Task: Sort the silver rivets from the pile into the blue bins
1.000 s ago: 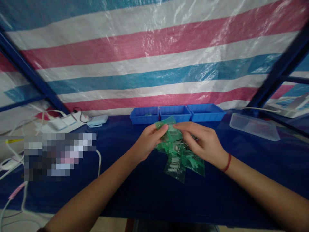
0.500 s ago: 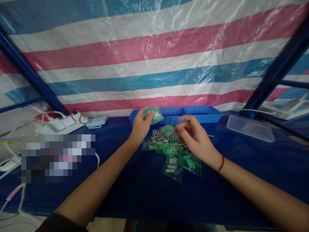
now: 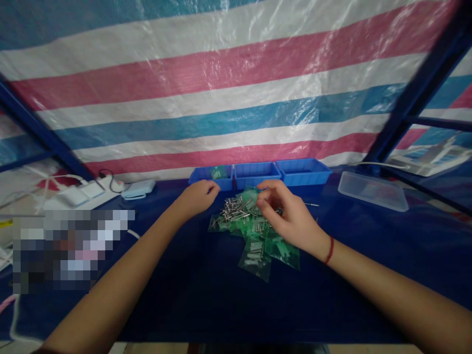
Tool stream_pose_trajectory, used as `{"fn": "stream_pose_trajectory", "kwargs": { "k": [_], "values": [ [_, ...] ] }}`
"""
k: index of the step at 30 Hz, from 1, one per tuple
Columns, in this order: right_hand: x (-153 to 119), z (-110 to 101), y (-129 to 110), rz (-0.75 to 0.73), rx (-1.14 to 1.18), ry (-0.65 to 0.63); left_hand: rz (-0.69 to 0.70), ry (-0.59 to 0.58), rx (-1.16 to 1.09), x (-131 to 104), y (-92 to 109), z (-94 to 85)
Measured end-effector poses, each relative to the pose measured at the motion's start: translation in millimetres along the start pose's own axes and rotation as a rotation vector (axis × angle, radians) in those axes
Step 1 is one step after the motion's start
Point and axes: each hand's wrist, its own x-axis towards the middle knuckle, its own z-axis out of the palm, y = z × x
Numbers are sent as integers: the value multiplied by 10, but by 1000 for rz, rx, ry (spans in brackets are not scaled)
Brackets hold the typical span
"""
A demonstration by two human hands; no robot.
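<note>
My left hand (image 3: pixel 201 197) is just in front of the left blue bin, fingers loosely bent with a small gap at the thumb and nothing visible in them. A small green-tinted plastic bag (image 3: pixel 219 172) sits in that left bin (image 3: pixel 197 173). Over the right side of a pile, my right hand (image 3: pixel 287 209) hovers with curled fingers apart from the thumb, apparently holding nothing. The pile below has loose metal pins or screws (image 3: pixel 236 210) on top of green plastic bags (image 3: pixel 254 255) containing pale, short pieces. My right hand hides part of the pile.
A middle blue bin (image 3: pixel 257 172) and a right blue bin (image 3: pixel 304 172) stand along the back. A clear plastic lid or tray (image 3: pixel 372 191) lies to the right. A power strip (image 3: pixel 79 191) with cables and a light blue device (image 3: pixel 138 189) are on the left.
My left hand has let go of the green bag, which now lies in the left bin, and has drawn back leftward. My right hand stays over the pile. The view has shifted slightly.
</note>
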Motion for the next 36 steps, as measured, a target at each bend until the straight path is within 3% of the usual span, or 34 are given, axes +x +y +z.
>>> {"fn": "stream_pose_trajectory", "kwargs": {
  "k": [4,7,13,19,24,26,28,31,36],
  "values": [
    [-11,1,-16,-46,-81,-30,44,-350,-61,-294,-63,-36],
    [-16,6,-49,-67,-117,-36,42,-395,-96,-381,-76,-15],
    [-28,29,-72,-73,-130,-38,66,-368,-100,-359,20,-37],
    [-49,54,-98,-116,-144,67,33,-341,-210,-375,18,-124],
    [-63,80,-82,-84,-127,113,40,-72,-306,-351,-12,-157],
    [-63,92,-69,-55,-123,89,54,52,-416,-338,23,-142],
    [-63,106,-61,-13,-119,40,87,96,-633,-330,91,-106],
    [-66,139,-58,59,-95,-42,121,45,-922,-336,235,-20],
    [-78,197,-30,113,59,-81,116,28,-1138,-375,458,126]
  ]
}}
